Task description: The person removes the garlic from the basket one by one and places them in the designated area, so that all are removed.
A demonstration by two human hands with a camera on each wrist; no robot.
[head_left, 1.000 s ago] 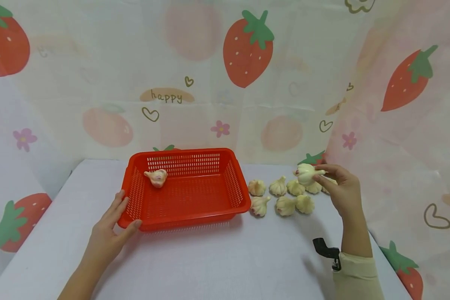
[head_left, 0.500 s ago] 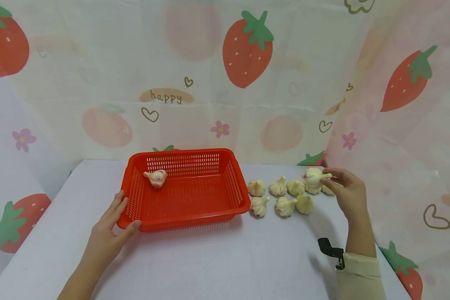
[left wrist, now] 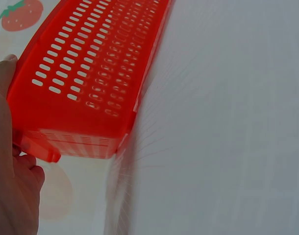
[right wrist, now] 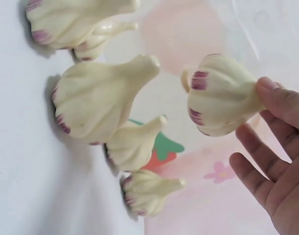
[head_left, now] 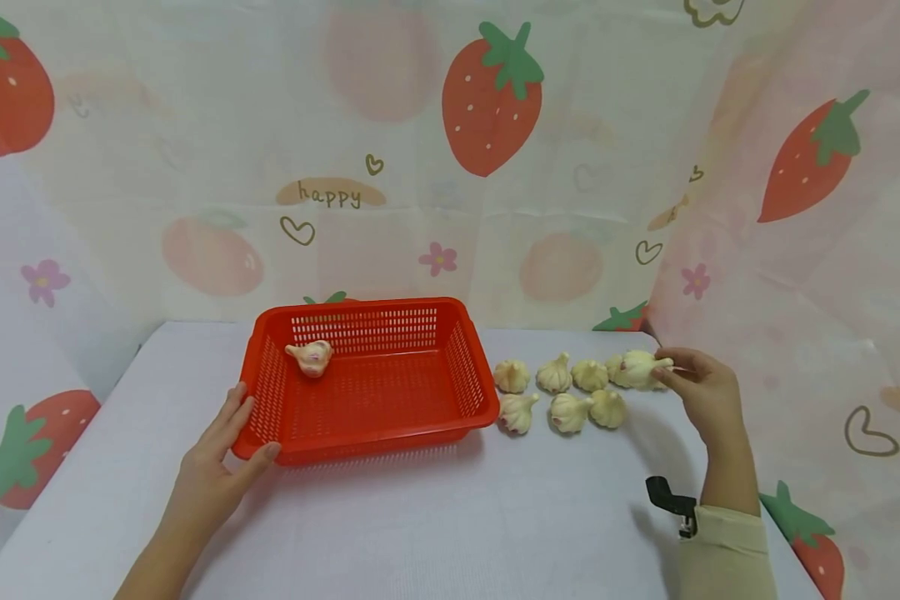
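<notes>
My left hand [head_left: 213, 475] grips the left end of a red plastic basket [head_left: 390, 437], thumb near its front corner; in the left wrist view, fingers curl beneath the rim. One garlic bulb [head_left: 312, 358] lies inside the basket, toward the back left. Thumb and fingers of my right hand [head_left: 712, 400] pinch another garlic bulb [right wrist: 220, 95] by its stem. In the right wrist view it hangs in the air, its purple-streaked base pointing away from the palm. From the head view, this bulb overlaps the right end of the back row of garlic [head_left: 555, 373] and partly hides bulbs there.
Several garlic bulbs stand in two rows right of the basket; the front row [head_left: 568, 413] is nearest its right end. White cloth [head_left: 420, 533] covers the table. A strawberry-print curtain [head_left: 630, 108] rises behind and on both sides.
My right hand has moved right and lower with the garlic bulb, down toward the end of the back row. The left hand and basket stay as they were.
</notes>
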